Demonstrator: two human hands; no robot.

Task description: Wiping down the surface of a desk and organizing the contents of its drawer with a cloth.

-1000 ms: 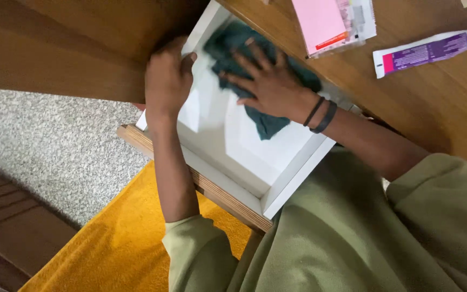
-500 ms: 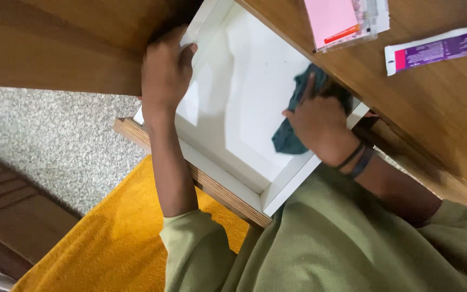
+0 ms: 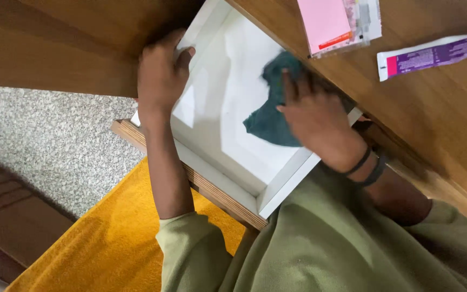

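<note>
Two hands work at an open white drawer that juts out from under a wooden desk. The right hand lies flat, fingers spread wide, pressing a dark teal cloth onto the drawer's pale floor; the cloth shows at about 9 o'clock from that palm, partly hidden beneath it, its long axis running from 1 o'clock down to 7 o'clock, close to the drawer's far side under the desk edge. The left hand is curled over the drawer's rim near the upper corner, at roughly 10 o'clock from the cloth and well apart from it, so the right hand is plainly the nearer. Dark bands circle the right wrist, and both arms wear olive-green sleeves. On the desk top lie a pink packet and a white-and-purple tube. Below, a speckled grey carpet meets a yellow rug.
</note>
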